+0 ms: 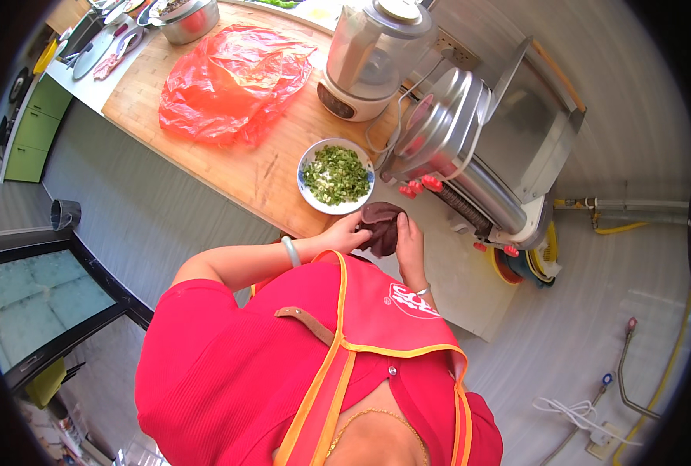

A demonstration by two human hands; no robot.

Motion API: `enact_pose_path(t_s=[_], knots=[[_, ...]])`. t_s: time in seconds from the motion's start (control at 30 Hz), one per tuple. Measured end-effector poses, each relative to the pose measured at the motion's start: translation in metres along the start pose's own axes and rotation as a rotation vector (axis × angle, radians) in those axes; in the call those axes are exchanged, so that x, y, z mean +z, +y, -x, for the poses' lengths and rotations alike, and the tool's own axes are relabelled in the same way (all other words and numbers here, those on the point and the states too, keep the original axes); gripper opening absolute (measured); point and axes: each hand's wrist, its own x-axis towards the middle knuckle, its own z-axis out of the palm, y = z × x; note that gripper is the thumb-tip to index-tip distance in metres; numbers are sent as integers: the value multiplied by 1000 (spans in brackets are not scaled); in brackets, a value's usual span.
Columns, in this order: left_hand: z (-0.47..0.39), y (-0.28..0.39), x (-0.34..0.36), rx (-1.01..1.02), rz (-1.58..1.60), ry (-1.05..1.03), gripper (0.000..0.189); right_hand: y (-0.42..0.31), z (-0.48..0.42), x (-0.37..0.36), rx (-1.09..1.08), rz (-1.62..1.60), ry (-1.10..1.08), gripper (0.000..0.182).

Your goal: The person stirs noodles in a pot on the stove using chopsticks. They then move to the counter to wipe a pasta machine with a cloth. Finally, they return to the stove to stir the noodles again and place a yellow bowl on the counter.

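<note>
Both my hands hold a dark brown cloth [382, 228] just off the near corner of the wooden board. My left hand [345, 232] grips its left side, the fingertips partly tucked into the fabric. On the right edge, my right hand [409, 239] pinches it with the thumb on top. Right beyond the cloth, a white bowl with a blue pattern [306, 195] is filled with chopped green onions [337, 175]. A crumpled red plastic bag [229, 87] lies farther back on the wooden board [252, 169].
A glass electric kettle [374, 64] stands behind the bowl, its cord trailing right. Beside it sits a steel pasta-rolling machine [468, 151] with red knobs. A metal pot [188, 23] is at the board's far end. Below left are a small dark bin [66, 214] and green cabinets [37, 128].
</note>
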Motion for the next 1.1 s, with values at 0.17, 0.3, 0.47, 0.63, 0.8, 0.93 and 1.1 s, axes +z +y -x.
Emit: enact_pose_path(t_s=[0.17, 0.3, 0.47, 0.63, 0.8, 0.93, 1.1], knots=[[-24, 21, -31, 322, 67, 198, 35, -79, 10, 14, -158, -9, 19, 30], [-58, 102, -29, 594, 259, 401, 34, -150, -21, 16, -477, 348, 187, 37], [-105, 143, -22, 893, -162, 457, 38, -213, -87, -8, -834, 1001, 191, 20], [-131, 87, -30, 691, -221, 526, 44, -199, -108, 4, -813, 1415, -40, 6], [-119, 31, -27, 485, 45, 500, 36, -166, -88, 31, -866, 1508, -296, 4], [-131, 30, -46, 77, 413, 249, 27, -144, -105, 45, -845, 1649, -450, 7], [-139, 38, -46, 74, 668, 365, 34, -155, -139, 38, -800, 1799, -542, 10]])
